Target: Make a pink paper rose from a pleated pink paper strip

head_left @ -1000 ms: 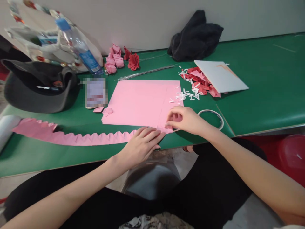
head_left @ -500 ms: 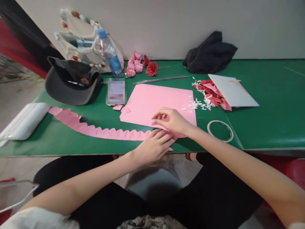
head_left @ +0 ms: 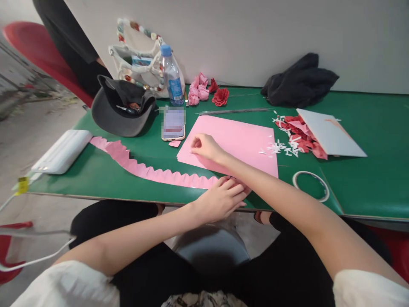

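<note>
A long pink paper strip [head_left: 174, 177] with a zigzag upper edge curves along the front of the table. My left hand [head_left: 222, 198] is closed over its right end, fingers bent across the paper, and hides that end. Further back, my right hand [head_left: 206, 147] is over the left part of the pink paper sheets [head_left: 236, 136]. Its thumb and fingertips are pinched together; whatever is between them is hidden. A small pink scrap [head_left: 174, 143] lies left of the sheets, by the phone [head_left: 173, 123].
Behind are a cap [head_left: 119, 111], a water bottle [head_left: 172, 79], a beaded bag [head_left: 134, 47], paper flowers [head_left: 220, 97], thin wires [head_left: 236, 111] and dark cloth [head_left: 297, 85]. A white device [head_left: 62, 151] sits left; a tape roll [head_left: 297, 183], paper scraps [head_left: 300, 132] and white card [head_left: 330, 132] right.
My right hand has moved left from beside my left hand to the left part of the sheets, where a small folded pink piece showed before. My left hand stays on the strip. The view has shifted left.
</note>
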`<state>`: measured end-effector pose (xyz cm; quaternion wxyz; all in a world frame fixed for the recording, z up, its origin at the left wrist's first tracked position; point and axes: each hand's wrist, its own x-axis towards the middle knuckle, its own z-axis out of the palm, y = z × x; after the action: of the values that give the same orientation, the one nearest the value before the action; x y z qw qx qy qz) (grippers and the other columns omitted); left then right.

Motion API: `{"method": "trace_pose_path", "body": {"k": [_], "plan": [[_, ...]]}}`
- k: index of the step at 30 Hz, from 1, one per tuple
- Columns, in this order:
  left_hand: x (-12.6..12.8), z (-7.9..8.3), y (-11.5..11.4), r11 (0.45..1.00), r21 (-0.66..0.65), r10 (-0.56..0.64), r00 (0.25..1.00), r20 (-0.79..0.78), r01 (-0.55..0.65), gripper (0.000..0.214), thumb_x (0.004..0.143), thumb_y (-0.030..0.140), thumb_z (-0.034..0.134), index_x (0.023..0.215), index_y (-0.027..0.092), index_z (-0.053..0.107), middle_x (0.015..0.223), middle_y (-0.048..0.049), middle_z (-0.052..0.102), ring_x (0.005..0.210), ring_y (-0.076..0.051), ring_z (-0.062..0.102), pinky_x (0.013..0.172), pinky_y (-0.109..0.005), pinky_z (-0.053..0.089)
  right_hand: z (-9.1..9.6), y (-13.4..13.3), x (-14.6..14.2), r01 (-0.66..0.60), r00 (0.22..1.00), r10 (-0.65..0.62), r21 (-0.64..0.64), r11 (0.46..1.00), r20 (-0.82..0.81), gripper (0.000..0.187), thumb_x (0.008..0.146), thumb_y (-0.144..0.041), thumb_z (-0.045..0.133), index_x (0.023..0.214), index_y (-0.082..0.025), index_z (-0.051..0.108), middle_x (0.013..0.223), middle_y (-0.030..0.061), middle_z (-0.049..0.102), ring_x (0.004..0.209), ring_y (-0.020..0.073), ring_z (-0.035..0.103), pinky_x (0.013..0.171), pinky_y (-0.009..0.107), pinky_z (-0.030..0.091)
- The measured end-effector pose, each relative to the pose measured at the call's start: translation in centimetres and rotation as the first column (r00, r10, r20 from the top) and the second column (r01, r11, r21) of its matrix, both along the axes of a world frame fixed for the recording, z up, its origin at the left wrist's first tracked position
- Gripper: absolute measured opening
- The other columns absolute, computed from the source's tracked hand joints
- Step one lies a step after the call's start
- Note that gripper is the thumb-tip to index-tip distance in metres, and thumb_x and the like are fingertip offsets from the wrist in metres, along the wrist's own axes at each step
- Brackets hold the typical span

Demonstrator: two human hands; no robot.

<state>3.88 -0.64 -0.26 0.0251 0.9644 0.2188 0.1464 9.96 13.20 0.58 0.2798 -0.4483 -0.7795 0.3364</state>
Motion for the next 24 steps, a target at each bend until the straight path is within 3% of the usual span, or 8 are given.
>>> {"method": "trace_pose_path", "body": {"k": [4,8,12,18,21,24], "plan": [[0.1,-0.2,0.0,1.0,0.005,-0.01,1.0,0.009,0.01,0.042,0.105,0.032,0.034,0.137,0.011,0.05,0.131,-0.0111,0.061,0.12,-0.026,0.052,0.107,-0.042,0.036,0.1,-0.9,3.0,0.002,1.0,-0.002,-0.034,0.999,0.001,0.025,0.072,-0.004,0.07,0.095,-0.013,0.066,0.091,0.0042,0.069,0.081,0.0142,0.062,0.077,0.028,0.047],[0.2,-0.2,0.0,1.0,-0.01,0.003,0.999,-0.032,-0.004,0.041,0.105,0.03,0.035,0.138,0.012,0.05,0.129,-0.0113,0.062,0.118,-0.028,0.053,0.105,-0.044,0.039,0.5,-1.6,4.9,0.004,1.0,-0.002,-0.07,0.998,0.022,0.019,0.079,-0.005,0.066,0.097,-0.012,0.067,0.092,0.0049,0.07,0.083,0.0137,0.064,0.078,0.027,0.047],[0.2,0.0,0.1,1.0,-0.02,-0.019,0.999,-0.046,0.018,0.041,0.104,0.026,0.035,0.14,0.011,0.048,0.132,-0.0126,0.061,0.121,-0.029,0.052,0.105,-0.046,0.04,1.4,-1.7,3.7,0.029,0.997,-0.026,-0.029,0.999,0.074,0.013,0.084,-0.022,0.069,0.094,-0.016,0.065,0.102,0.0068,0.067,0.095,0.0183,0.061,0.085,0.032,0.044],[0.0,0.5,0.1,0.993,-0.11,-0.03,0.997,0.07,0.038,0.035,0.103,0.021,0.037,0.131,0.012,0.055,0.128,-0.0132,0.064,0.123,-0.028,0.055,0.11,-0.05,0.039,1.9,-0.8,0.8,0.042,0.988,-0.035,-0.043,0.998,0.153,0.029,0.063,-0.017,0.083,0.078,-0.017,0.058,0.1,0.006,0.062,0.096,0.0242,0.056,0.084,0.037,0.042],[-0.2,0.6,0.2,0.978,-0.202,-0.022,0.987,0.159,0.054,0.032,0.101,0.018,0.041,0.128,0.012,0.057,0.127,-0.014,0.064,0.124,-0.026,0.055,0.11,-0.049,0.04,2.5,-0.6,1.2,0.025,0.994,-0.018,-0.062,0.998,0.111,0.024,0.068,-0.014,0.079,0.076,-0.017,0.056,0.088,0.0015,0.064,0.085,0.0186,0.057,0.078,0.031,0.044],[-0.3,1.1,0.4,0.954,-0.297,0.022,0.972,0.235,0.05,0.03,0.1,0.017,0.045,0.124,0.012,0.061,0.126,-0.016,0.061,0.123,-0.026,0.055,0.105,-0.045,0.046,4.0,-1.3,3.9,0.016,1.0,-0.016,-0.012,1.0,0.005,0.018,0.079,-0.012,0.069,0.094,-0.016,0.06,0.1,0.0021,0.067,0.087,0.0137,0.058,0.079,0.026,0.045]]}}
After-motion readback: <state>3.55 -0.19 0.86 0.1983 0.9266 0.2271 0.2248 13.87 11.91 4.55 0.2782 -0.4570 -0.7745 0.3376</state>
